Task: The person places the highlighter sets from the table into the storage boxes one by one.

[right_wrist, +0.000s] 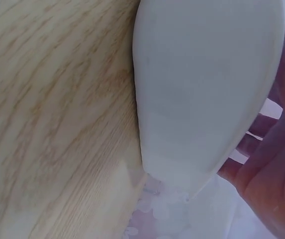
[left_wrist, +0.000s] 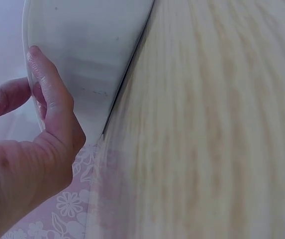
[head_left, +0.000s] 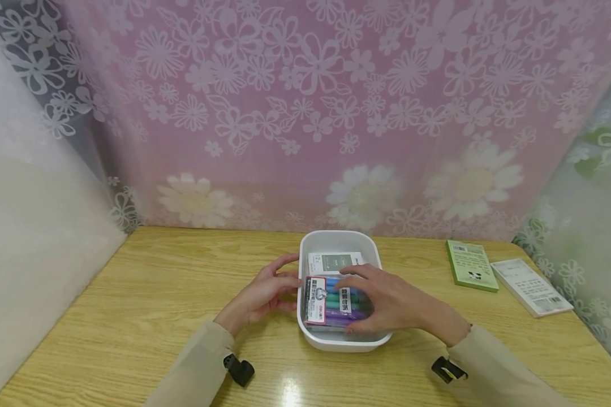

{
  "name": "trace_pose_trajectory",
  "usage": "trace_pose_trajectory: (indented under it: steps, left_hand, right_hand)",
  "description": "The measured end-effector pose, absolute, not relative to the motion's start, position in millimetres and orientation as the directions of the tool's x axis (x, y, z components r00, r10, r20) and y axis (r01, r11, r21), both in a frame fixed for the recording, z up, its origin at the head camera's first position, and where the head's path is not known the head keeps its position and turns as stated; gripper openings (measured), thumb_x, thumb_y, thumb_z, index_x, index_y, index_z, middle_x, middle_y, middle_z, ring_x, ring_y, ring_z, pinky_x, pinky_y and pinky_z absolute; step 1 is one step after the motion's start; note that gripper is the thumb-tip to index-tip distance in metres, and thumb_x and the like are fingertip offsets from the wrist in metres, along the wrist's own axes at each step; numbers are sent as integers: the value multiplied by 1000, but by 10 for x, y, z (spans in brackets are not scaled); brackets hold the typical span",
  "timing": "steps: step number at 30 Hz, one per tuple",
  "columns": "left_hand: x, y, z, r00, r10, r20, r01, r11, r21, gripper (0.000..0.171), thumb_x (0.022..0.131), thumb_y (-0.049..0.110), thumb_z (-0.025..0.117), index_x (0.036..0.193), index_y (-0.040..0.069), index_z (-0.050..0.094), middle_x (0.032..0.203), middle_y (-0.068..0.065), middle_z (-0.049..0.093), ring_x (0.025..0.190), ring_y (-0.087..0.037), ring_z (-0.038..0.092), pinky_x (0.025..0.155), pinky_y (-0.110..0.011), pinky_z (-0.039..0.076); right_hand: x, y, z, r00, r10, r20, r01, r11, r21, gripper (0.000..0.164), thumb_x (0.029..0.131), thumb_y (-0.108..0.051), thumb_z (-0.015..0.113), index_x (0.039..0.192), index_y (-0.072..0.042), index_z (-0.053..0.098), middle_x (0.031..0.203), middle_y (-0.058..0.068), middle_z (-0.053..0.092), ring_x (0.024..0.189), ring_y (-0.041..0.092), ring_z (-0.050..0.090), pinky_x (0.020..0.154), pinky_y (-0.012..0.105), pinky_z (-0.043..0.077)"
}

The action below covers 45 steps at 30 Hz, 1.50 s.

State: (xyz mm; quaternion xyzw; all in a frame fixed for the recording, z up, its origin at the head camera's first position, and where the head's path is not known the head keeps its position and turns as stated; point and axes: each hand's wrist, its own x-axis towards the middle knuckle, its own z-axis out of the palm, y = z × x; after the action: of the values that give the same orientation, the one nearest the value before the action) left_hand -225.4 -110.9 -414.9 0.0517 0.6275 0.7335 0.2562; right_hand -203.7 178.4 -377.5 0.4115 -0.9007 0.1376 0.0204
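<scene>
In our judgement, we are seeing the work about halfway: the pack of pens (head_left: pixel 336 304) and the card box (head_left: pixel 336 262) are already lying inside the white tub (head_left: pixel 346 345), which is standing on the wooden surface (head_left: pixel 183 294). The green packet (head_left: pixel 470 267) and the white packet (head_left: pixel 532 287) are lying outside, well apart at the right, so these two are probably remaining. The right hand (head_left: pixel 393 298) is holding the pack of pens across its width. The left hand (head_left: pixel 266 294) is touching the tub's rim at its left side; whether it is gripping there, we cannot tell.

About writing: on the card box we are reading "12"; on the pack of pens, a white sticker is showing Chinese characters, seemingly "套装勿拆", beside a red-framed label too small for us. The green packet is showing a panda and a barcode. We are finding no brand that we can read surely.
</scene>
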Motion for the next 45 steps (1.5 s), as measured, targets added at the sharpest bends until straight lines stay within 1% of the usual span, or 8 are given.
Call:
trace_pose_trajectory:
  steps: [3,10,17,23,30,38,45]
  left_hand:
    - [-2245,-1110,-4149,-867,434,-246,-306,-74,949,70,97,9,63,159,18,32,136,-18,60,99,-16,67,68,-29,62]
    - [-2238,-1112,-4174,-870,429,-243,-303,-77,950,71,97,9,64,159,18,32,126,-13,65,95,-16,68,66,-28,62]
    - [-2236,-1098,-4172,-877,409,-252,-314,-91,945,70,97,8,63,159,21,33,123,-10,65,93,-15,68,65,-29,62]
    - [-2241,-1090,-4165,-875,411,-255,-325,-112,939,70,97,7,63,159,22,34,119,-6,67,92,-15,70,64,-29,62]
    - [-2244,-1102,-4169,-875,410,-258,-325,-102,940,70,97,9,63,159,23,34,120,-7,67,94,-15,69,65,-29,62]
    - [-2252,-1100,-4171,-875,412,-254,-325,-109,939,70,97,10,63,159,23,34,122,-8,66,94,-15,70,64,-29,62]
    - [-2266,-1082,-4163,-875,411,-256,-330,-121,936,70,97,8,64,158,24,35,121,-8,65,95,-16,70,64,-29,62]
  right_hand:
    - [-2021,1803,-3775,-663,-722,198,-748,629,-211,70,80,-65,77,136,-26,61,145,9,57,127,28,61,99,50,56]
    - [-1991,1907,-3771,-668,-675,313,-742,637,-210,73,81,-60,79,140,-21,61,150,14,55,131,37,59,100,57,55]
    - [-2004,2021,-3783,-683,-636,359,-716,680,-158,70,82,-57,79,138,-19,62,147,15,58,129,38,60,99,59,54]
    - [-2010,2126,-3773,-748,-564,351,-637,759,-137,72,83,-63,75,140,-21,61,145,14,59,129,38,59,96,63,53]
    - [-2020,2268,-3791,-832,-475,287,-512,856,-70,79,87,-68,66,151,-25,51,154,17,50,137,46,50,100,73,43]
    - [-2021,2421,-3816,-884,-386,263,-407,913,-27,79,91,-69,60,153,-22,50,158,19,44,141,50,42,105,73,39]
    - [-2048,2593,-3769,-919,-317,237,-333,943,-30,78,94,-69,55,154,-21,47,160,21,39,143,54,36,102,76,39]
